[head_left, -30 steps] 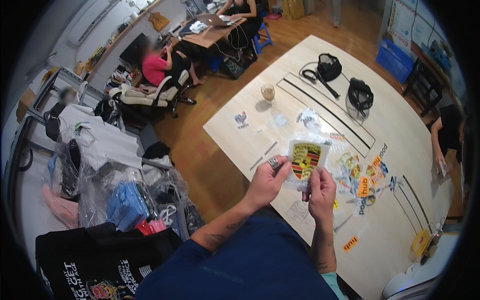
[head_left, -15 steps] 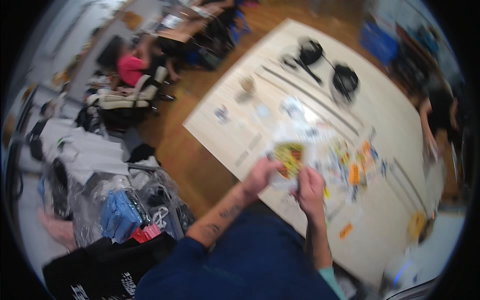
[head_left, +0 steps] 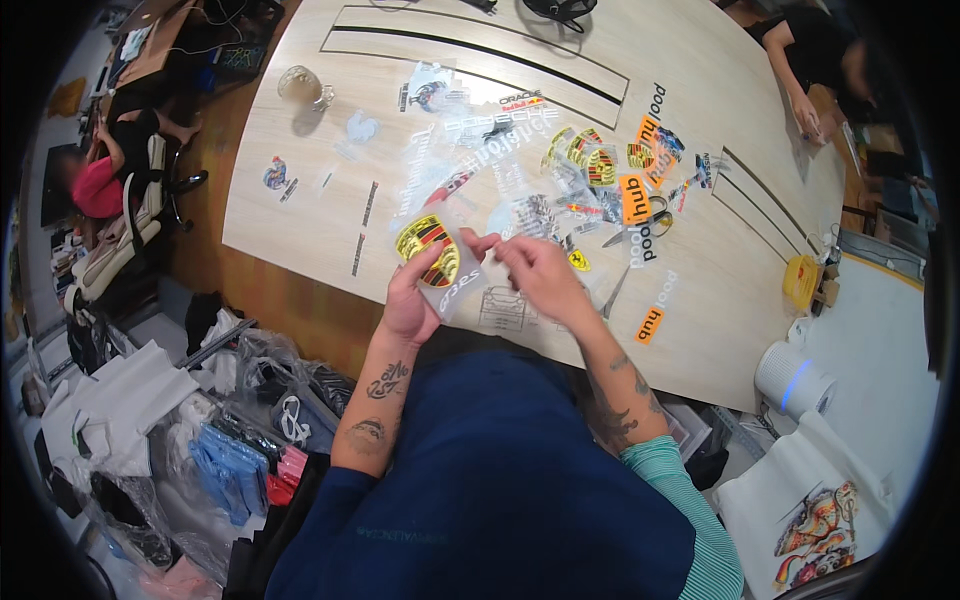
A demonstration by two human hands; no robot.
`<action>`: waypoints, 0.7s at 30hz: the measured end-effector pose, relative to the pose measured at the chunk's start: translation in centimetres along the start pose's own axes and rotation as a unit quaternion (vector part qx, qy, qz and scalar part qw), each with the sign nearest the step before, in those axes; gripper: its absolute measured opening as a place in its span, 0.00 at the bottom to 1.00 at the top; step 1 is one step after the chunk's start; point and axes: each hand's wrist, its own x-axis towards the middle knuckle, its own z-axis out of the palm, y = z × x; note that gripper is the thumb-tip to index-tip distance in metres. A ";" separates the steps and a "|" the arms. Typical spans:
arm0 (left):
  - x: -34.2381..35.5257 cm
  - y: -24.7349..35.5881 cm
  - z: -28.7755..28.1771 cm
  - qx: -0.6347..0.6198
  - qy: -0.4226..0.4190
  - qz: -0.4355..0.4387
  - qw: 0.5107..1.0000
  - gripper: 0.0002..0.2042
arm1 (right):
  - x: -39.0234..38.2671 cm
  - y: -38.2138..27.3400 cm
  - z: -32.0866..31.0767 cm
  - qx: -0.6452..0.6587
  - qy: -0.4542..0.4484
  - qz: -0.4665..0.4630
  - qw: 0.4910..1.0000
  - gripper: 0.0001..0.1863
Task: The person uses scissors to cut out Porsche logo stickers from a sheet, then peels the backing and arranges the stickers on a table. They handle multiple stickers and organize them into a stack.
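Observation:
My left hand (head_left: pixel 412 302) is closed on a translucent sticker sheet (head_left: pixel 449 300) with a yellow, red and black shield crest and white lettering, thumb across it, fingertips behind. Just right of it, my right hand (head_left: pixel 545 279) is curled closed, fingertips pinched near my left fingertips; I cannot make out what is in them. Beyond them on the pale table (head_left: pixel 740 300) lies a loose spread of clear sheets, crest stickers (head_left: pixel 600 160) and orange-and-black stickers (head_left: pixel 636 200). Scissors (head_left: pixel 658 215) lie among them, a small yellow shield sticker (head_left: pixel 578 259) just right of my right hand.
A glass cup (head_left: pixel 300 86) and black pouch (head_left: pixel 555 10) sit on the table. Bagged clothing (head_left: pixel 225 465) fills the lower left. A person (head_left: pixel 95 185) sits far left, another (head_left: pixel 800 70) at the upper right. A white cylindrical appliance (head_left: pixel 795 385) stands right.
The view has tilted down over the table. The crest sheet has moved left and turned. My right hand has left the sheet's bottom edge and sits right of it, beside my left fingertips.

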 end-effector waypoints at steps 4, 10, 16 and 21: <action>1.9 0.5 -2.0 0.003 0.006 -0.008 1.000 0.34 | 7.2 6.8 -8.2 -0.253 0.205 0.047 0.944 0.20; 3.1 0.7 -3.4 0.032 0.031 -0.041 0.998 0.32 | 16.4 13.0 -14.4 -0.497 0.208 0.067 0.840 0.41; 3.8 0.8 -3.7 0.041 0.041 -0.060 0.996 0.33 | 18.3 13.1 -15.5 -0.525 0.152 0.087 0.833 0.46; 4.6 0.9 -4.1 0.049 0.036 -0.089 0.994 0.32 | 18.9 12.6 -17.0 -0.485 0.156 0.068 0.858 0.31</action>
